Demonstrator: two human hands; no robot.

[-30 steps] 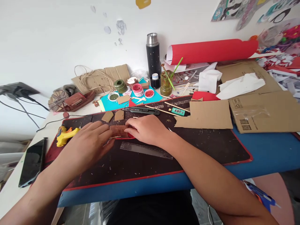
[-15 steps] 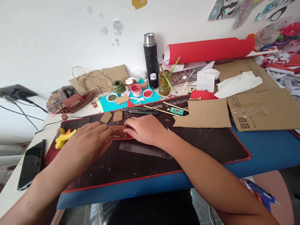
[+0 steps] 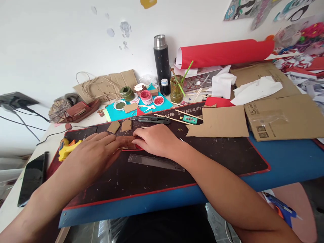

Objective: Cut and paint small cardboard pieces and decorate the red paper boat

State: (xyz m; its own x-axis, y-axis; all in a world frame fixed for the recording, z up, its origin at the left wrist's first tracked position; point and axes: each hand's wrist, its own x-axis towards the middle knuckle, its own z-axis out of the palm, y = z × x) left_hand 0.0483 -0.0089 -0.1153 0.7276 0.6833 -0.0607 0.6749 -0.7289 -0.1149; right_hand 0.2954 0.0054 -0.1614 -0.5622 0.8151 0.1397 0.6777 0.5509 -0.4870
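A reddish-brown painted piece with a bright red edge (image 3: 126, 142) lies low over the dark mat (image 3: 222, 155). My left hand (image 3: 98, 148) grips its left end, the fingers curled over it. At the other end my right hand (image 3: 153, 138) holds it, thumb and fingers closed on it. Both hands hide much of the piece, so its full shape cannot be made out. Just in front of it lies a clear ruler (image 3: 155, 162). Behind the hands are two small brown cardboard pieces (image 3: 126, 125) and a black utility knife (image 3: 150, 119).
A yellow glue gun (image 3: 68, 149) and a phone (image 3: 32, 179) lie to the left. Paint pots (image 3: 146, 97), a brush jar (image 3: 176, 89) and a black flask (image 3: 161, 60) stand at the back. Cut cardboard (image 3: 220, 122) lies on the right, before a red paper roll (image 3: 225, 53).
Both hands keep the same hold on the brown piece, with hardly any movement. The whole view has shifted very slightly.
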